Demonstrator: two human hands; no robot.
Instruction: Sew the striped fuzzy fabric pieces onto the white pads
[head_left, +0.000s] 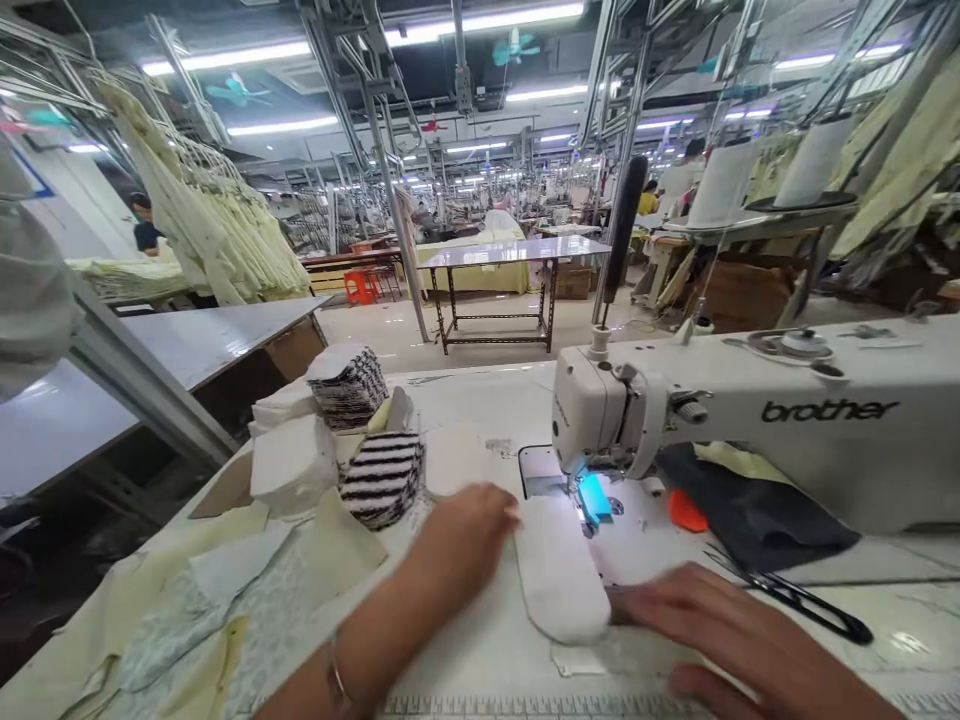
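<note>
A white fabric piece (562, 575) with rounded corners lies on the sewing machine bed, its upper right edge by the lit presser foot (577, 490). My left hand (469, 530), slightly blurred, has its fingers bent together, with the tips at the piece's upper left edge. On the other side my right hand (712, 620) reaches in with fingers stretched out, the fingertips touching the lower right edge. The sewing machine (750, 410) is white and marked "brother". A blue guard (595, 497) sits beside the needle.
Stacks of white pieces (292, 465) and black-and-white striped pieces (382, 480) stand left of my left hand. Pale cloth scraps (225, 600) cover the left front. Black thread snips (810, 605), dark cloth (750, 510) and an orange object (686, 510) lie at the right.
</note>
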